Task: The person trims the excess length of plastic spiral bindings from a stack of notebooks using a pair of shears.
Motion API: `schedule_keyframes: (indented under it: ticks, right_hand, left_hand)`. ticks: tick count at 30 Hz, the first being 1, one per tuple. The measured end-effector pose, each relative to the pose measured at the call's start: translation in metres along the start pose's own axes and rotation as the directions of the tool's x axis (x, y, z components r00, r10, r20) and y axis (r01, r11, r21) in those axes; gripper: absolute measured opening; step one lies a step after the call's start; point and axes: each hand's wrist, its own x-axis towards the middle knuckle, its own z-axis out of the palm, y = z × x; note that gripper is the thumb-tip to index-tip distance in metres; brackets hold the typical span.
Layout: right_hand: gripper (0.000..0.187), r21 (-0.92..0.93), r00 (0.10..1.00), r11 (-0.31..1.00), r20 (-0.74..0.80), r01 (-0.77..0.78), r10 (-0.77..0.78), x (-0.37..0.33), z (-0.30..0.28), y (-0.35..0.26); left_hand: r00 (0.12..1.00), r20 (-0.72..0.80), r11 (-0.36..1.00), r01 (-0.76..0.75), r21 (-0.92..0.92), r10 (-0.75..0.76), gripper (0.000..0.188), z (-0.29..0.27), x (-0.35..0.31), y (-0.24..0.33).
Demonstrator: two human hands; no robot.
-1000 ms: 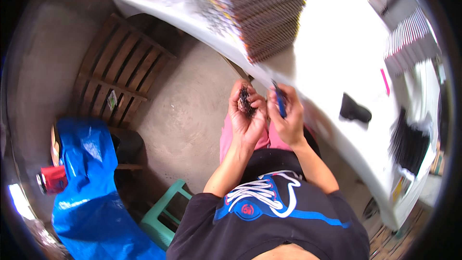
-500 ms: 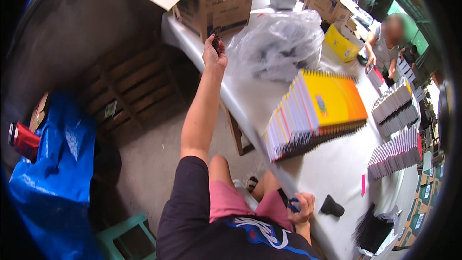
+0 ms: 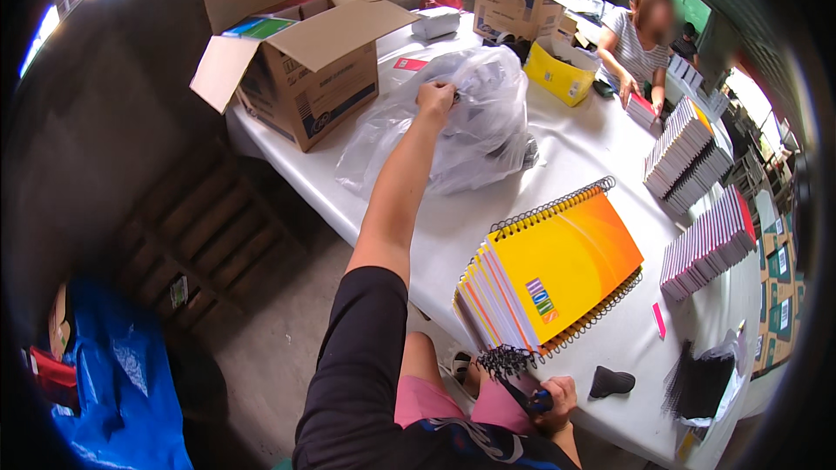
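My left hand [image 3: 435,97] reaches forward over a see-through plastic bag [image 3: 488,135]. Its fingers are closed, with a bit of something dark at the fingertips that I cannot make out. By the table's near edge, my right hand [image 3: 556,405] is closed around a blue-handled tool [image 3: 540,400]; its working end is hard to tell. Between the hands lies a stack of spiral notebooks [image 3: 566,265] with a yellow-orange cover on top. Black wire coils [image 3: 509,361] bunch at the stack's near corner. A dark rounded object [image 3: 612,382] rests beside my right hand.
An open carton [image 3: 326,91] stands at the far left, another carton [image 3: 505,4] behind. A yellow box [image 3: 557,74] is near a person [image 3: 640,39] handling a red-covered stack. More notebook stacks [image 3: 710,244] line the right. A bag of black strands [image 3: 701,387] lies near right.
My left hand has moved right onto the plastic bag; earlier it held something dark near the carton. The view has shifted. My right hand keeps the blue-handled tool.
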Motion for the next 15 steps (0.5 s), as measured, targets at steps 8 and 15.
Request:
schedule_keyframes:
  ticks: [8,15]
  right_hand:
    - [0.035,-0.04,0.999,0.999,0.042,0.025,-0.024,-0.001,-0.001,0.002]
    - [0.034,-0.036,0.996,0.997,0.062,0.07,-0.068,0.003,-0.001,0.003]
  left_hand:
    - [0.968,0.149,0.675,-0.249,0.695,0.203,0.02,-0.064,0.0,-0.009]
    - [0.956,0.002,0.695,-0.215,0.686,0.294,0.022,-0.099,0.003,-0.011]
